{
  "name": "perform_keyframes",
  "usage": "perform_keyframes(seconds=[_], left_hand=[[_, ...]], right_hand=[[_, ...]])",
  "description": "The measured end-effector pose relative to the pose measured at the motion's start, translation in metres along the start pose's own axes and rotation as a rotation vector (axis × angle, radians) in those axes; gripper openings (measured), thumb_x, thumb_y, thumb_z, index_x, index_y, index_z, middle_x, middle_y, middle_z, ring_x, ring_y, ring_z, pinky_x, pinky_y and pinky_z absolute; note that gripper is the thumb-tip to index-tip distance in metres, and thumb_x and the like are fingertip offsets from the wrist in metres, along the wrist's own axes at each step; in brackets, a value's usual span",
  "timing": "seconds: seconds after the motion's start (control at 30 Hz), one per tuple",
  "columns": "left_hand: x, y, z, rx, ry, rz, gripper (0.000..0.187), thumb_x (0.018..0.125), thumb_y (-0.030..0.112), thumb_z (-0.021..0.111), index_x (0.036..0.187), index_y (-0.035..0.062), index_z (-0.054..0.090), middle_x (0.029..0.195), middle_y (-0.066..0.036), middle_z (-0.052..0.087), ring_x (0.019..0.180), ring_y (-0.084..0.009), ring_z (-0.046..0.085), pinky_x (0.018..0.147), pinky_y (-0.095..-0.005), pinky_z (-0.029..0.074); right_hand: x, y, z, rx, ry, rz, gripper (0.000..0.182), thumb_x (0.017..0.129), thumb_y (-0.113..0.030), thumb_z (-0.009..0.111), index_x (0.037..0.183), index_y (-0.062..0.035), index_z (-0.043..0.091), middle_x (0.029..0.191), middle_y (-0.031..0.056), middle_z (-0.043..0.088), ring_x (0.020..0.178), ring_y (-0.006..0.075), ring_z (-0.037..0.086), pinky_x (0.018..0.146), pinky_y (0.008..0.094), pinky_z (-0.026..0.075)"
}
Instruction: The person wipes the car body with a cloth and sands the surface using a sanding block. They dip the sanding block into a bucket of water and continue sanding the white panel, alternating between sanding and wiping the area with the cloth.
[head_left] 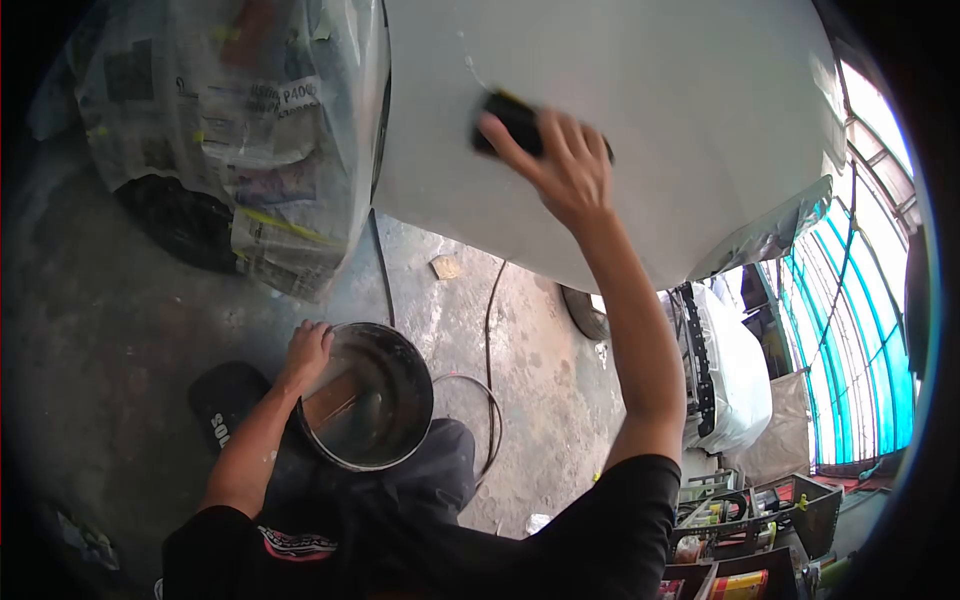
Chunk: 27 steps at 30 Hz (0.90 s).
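My right hand (572,170) grips a black sanding block (520,128), slightly blurred, against the pale panel (650,140). Bare panel surface spreads around it, most widely toward the right; the panel's left edge meets the newspaper masking (270,130), and its lower edge curves above the concrete floor (545,350). My left hand (310,350) holds the rim of the bucket (368,462), fingers hooked over its left side. Inside sit cloudy liquid and a brown rectangular piece (330,402). A thin hose (489,320) lies on the floor, right of the bucket.

"P400" on newspaper covering (270,145)
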<state>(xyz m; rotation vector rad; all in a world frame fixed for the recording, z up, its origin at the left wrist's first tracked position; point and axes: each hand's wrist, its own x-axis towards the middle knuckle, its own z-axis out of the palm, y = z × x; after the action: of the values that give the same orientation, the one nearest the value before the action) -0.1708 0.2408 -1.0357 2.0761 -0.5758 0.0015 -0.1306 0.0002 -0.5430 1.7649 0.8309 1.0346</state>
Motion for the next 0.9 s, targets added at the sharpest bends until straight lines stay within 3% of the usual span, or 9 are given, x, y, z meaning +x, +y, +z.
perform_keyframes(seconds=[0.07, 0.17, 0.2, 0.27, 0.37, 0.53, 0.63, 0.77, 0.9], left_hand=[[0.003, 0.000, -0.001, -0.012, 0.009, -0.006, 0.021, 0.098, 0.021, 0.062, 0.113, 0.0070, 0.067, 0.106, -0.018, 0.061, 0.097, -0.0416, 0.060, 0.085, -0.0512, 0.051], [-0.001, 0.000, -0.001, -0.010, -0.010, -0.020, 0.021, 0.098, 0.021, 0.063, 0.114, 0.0076, 0.067, 0.107, -0.018, 0.061, 0.097, -0.0415, 0.060, 0.085, -0.0508, 0.051], [0.002, -0.001, 0.002, -0.012, -0.001, -0.018, 0.021, 0.098, 0.021, 0.063, 0.114, 0.0078, 0.067, 0.106, -0.018, 0.061, 0.097, -0.0415, 0.060, 0.085, -0.0507, 0.051], [0.001, -0.003, 0.005, 0.004, -0.005, -0.018, 0.021, 0.098, 0.021, 0.062, 0.114, 0.0080, 0.067, 0.106, -0.018, 0.061, 0.098, -0.0416, 0.060, 0.085, -0.0504, 0.051], [0.002, -0.002, 0.005, 0.033, -0.005, -0.025, 0.021, 0.098, 0.021, 0.062, 0.114, 0.0080, 0.067, 0.106, -0.018, 0.061, 0.098, -0.0418, 0.060, 0.085, -0.0502, 0.051], [0.001, 0.002, -0.002, -0.006, -0.005, -0.018, 0.021, 0.099, 0.021, 0.061, 0.114, 0.0073, 0.067, 0.104, -0.018, 0.061, 0.098, -0.0417, 0.061, 0.085, -0.0504, 0.051], [0.002, 0.006, -0.005, 0.007, -0.007, -0.006, 0.022, 0.099, 0.020, 0.061, 0.115, 0.0062, 0.066, 0.104, -0.019, 0.061, 0.097, -0.0423, 0.061, 0.086, -0.0508, 0.051], [0.008, 0.000, -0.001, 0.041, -0.017, 0.040, 0.021, 0.098, 0.019, 0.061, 0.114, 0.0052, 0.066, 0.105, -0.021, 0.062, 0.098, -0.0431, 0.061, 0.087, -0.0513, 0.051], [0.002, -0.001, -0.003, 0.043, -0.028, 0.041, 0.022, 0.098, 0.019, 0.061, 0.113, 0.0045, 0.067, 0.107, -0.021, 0.063, 0.099, -0.0434, 0.061, 0.087, -0.0510, 0.051]], right_hand=[[-0.058, 0.004, -0.009, -0.002, -0.112, 0.073, 0.078, 0.086, -0.017, 0.075, 0.149, -0.0493, 0.043, 0.111, 0.0084, 0.062, 0.095, 0.0268, 0.067, 0.077, 0.0419, 0.055], [-0.044, 0.003, -0.005, -0.042, -0.074, 0.047, 0.083, 0.083, -0.017, 0.076, 0.151, -0.0468, 0.041, 0.104, 0.0106, 0.062, 0.088, 0.0243, 0.066, 0.069, 0.0391, 0.054], [-0.023, -0.007, -0.002, -0.043, -0.103, 0.089, 0.078, 0.087, -0.015, 0.074, 0.148, -0.0516, 0.041, 0.111, 0.0093, 0.061, 0.095, 0.0270, 0.065, 0.080, 0.0463, 0.053], [0.036, -0.023, 0.001, -0.037, -0.118, 0.109, 0.080, 0.089, -0.011, 0.070, 0.151, -0.0509, 0.038, 0.109, 0.0100, 0.061, 0.096, 0.0271, 0.064, 0.079, 0.0447, 0.053], [0.039, -0.026, 0.006, 0.026, -0.013, 0.168, 0.084, 0.088, -0.008, 0.069, 0.152, -0.0514, 0.036, 0.107, 0.0099, 0.060, 0.095, 0.0276, 0.064, 0.078, 0.0447, 0.052], [-0.086, -0.009, -0.023, 0.038, -0.095, 0.241, 0.073, 0.082, -0.011, 0.075, 0.145, -0.0428, 0.053, 0.115, 0.0117, 0.063, 0.097, 0.0309, 0.066, 0.082, 0.0443, 0.054], [-0.054, -0.015, -0.001, -0.031, -0.035, 0.210, 0.068, 0.088, -0.011, 0.069, 0.145, -0.0447, 0.051, 0.108, 0.0100, 0.064, 0.089, 0.0264, 0.065, 0.072, 0.0409, 0.052], [0.025, -0.034, 0.009, 0.006, -0.012, 0.256, 0.075, 0.086, -0.019, 0.074, 0.150, -0.0462, 0.044, 0.104, 0.0071, 0.061, 0.091, 0.0248, 0.065, 0.072, 0.0405, 0.052], [-0.035, -0.015, -0.001, 0.033, -0.012, 0.263, 0.075, 0.084, -0.019, 0.076, 0.149, -0.0454, 0.048, 0.102, 0.0056, 0.061, 0.091, 0.0241, 0.065, 0.071, 0.0385, 0.052]])
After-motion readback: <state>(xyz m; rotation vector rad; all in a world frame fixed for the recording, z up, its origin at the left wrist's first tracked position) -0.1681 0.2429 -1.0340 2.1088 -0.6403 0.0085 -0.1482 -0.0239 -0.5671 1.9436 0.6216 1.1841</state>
